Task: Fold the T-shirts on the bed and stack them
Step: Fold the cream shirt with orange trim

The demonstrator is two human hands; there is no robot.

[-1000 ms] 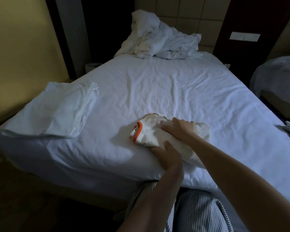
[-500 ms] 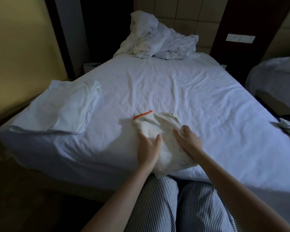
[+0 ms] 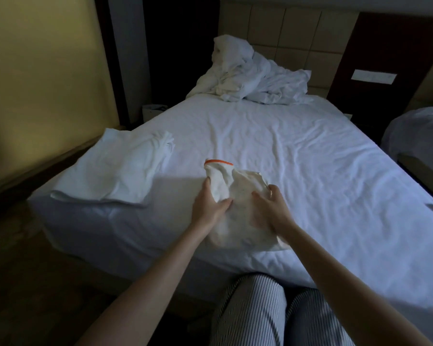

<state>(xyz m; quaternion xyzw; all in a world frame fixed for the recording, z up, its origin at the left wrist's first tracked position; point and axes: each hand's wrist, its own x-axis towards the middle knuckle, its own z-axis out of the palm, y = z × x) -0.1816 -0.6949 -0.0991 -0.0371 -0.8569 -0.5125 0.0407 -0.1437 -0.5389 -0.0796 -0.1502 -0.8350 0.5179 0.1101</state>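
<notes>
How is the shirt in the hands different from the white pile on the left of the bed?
The cream T-shirt has an orange trim; the folded white pile shows no colour. The cream T-shirt is bunched, gripped by the left hand and the right hand; the folded white pile lies flat, untouched. The cream T-shirt looks smaller than the folded white pile. Both are pale cloth on the bed.

Bedding and walls
Crumpled duvet (image 3: 255, 78) lies against the padded headboard (image 3: 285, 28); yellow wall (image 3: 35, 71) at left, second bed (image 3: 418, 136) at right.
</notes>
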